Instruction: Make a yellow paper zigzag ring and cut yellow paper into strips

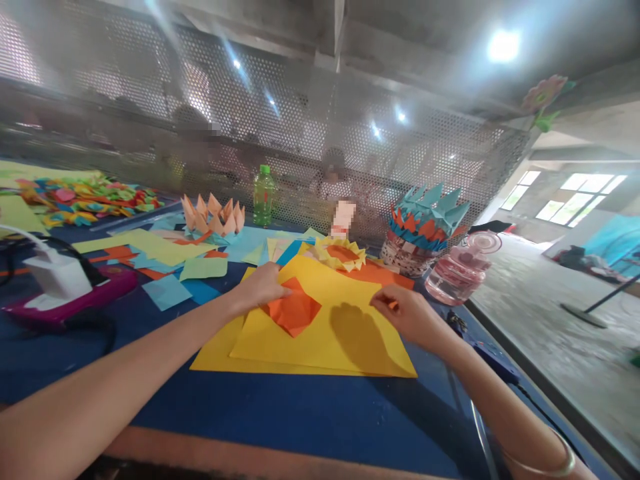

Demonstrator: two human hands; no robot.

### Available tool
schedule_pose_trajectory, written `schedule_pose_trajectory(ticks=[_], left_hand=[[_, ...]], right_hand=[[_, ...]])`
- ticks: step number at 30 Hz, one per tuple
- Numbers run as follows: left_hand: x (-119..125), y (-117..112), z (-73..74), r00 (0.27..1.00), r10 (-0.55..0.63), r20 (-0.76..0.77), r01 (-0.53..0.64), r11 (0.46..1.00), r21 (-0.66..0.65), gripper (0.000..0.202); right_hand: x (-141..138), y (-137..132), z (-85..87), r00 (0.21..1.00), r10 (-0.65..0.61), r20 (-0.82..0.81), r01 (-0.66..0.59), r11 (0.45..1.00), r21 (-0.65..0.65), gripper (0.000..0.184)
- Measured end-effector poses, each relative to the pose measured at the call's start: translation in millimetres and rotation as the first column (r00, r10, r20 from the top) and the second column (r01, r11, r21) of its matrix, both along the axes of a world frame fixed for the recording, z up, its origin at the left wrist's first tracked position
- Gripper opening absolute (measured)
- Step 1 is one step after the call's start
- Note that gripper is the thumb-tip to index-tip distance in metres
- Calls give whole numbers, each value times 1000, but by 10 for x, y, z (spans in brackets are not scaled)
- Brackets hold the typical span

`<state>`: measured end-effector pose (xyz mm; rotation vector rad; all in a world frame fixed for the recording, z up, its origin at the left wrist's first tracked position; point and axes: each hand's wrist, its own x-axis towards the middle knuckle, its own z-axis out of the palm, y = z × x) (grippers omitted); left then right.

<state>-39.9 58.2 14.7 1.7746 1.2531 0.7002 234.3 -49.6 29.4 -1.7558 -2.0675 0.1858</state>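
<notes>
My left hand [263, 288] has its fingers closed at the upper left edge of a creased orange paper [295, 308]. This paper lies on large yellow sheets [325, 347], stacked slightly askew on the blue table. Over the right edge of the yellow sheets is my right hand [407, 312], its thumb and fingers pinched together. Whether anything small is between them is hidden. Its shadow falls on the yellow paper. Just behind the sheets sits a yellow folded-paper ring [343, 255] with an orange middle.
A peach paper crown [214, 217] and green bottle [263, 197] stand behind. At right are a teal-and-orange paper-topped container [417, 233] and pink water bottle [457, 270]. Paper scraps [167, 291], a magenta power strip [70, 297] and a colourful paper pile [85, 197] occupy the left.
</notes>
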Motion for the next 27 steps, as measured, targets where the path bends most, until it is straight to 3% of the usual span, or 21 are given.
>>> schedule_pose_trajectory(ticks=[2, 4, 7, 10, 14, 20, 24, 27], left_hand=[[-41, 20, 56, 993, 24, -116, -15, 997, 77, 27], [-58, 28, 95, 979, 53, -196, -28, 991, 128, 27], [-52, 38, 115, 952, 61, -301, -19, 990, 141, 26], [-42, 58, 100, 932, 47, -360, 11, 987, 158, 27], [-40, 85, 72, 905, 51, -423, 27, 984, 177, 31], [-28, 43, 112, 873, 45, -485, 47, 983, 176, 28], [-23, -1, 149, 887, 21, -460, 66, 983, 172, 31], [-25, -27, 170, 879, 24, -476, 66, 983, 172, 31]], right_hand=[[230, 28, 78, 954, -171, 244, 175, 985, 5, 21], [453, 39, 118, 848, -312, 429, 359, 933, -32, 23], [702, 38, 101, 769, -359, 529, 463, 883, -74, 25], [797, 38, 56, 732, -361, 578, 484, 872, -68, 23], [724, 14, 52, 684, -371, 628, 503, 863, -38, 17], [557, -123, -32, 660, -354, 662, 557, 822, -116, 23], [512, -150, -135, 654, -358, 667, 568, 815, -120, 36], [495, -104, -166, 662, -362, 656, 563, 818, -116, 34]])
